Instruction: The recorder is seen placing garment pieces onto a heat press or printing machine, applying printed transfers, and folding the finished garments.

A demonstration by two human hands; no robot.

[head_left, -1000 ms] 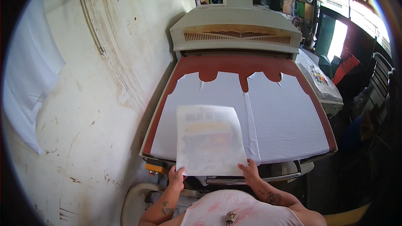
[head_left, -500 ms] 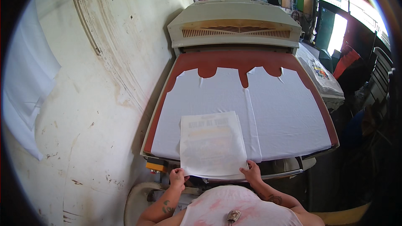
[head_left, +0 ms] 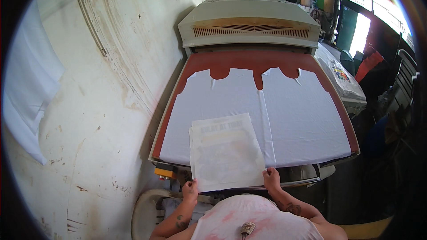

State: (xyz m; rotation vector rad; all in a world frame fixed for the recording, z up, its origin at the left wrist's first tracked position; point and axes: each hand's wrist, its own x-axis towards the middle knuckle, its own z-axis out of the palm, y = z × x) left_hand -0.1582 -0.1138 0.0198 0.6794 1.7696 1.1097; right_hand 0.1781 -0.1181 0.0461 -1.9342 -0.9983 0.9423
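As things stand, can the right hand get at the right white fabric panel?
Likely yes: the right hand is close to the right panel, and the paper sheets overlap the left panel; only that hand's grip on them seems a hindrance.

Broad, flat, red-brown bed with a pale rim (head_left: 284,58) spreads ahead of both hands, its near edge just beyond the left hand (head_left: 190,190) and right hand (head_left: 271,179). On it, two flat white cloth panels with scooped far edges: one (head_left: 213,95) ahead of the hands, reaching out left of the left; the other (head_left: 304,115) ahead and rightward of the right. Red-brown surface shows beyond both panels, farthest from the hands.
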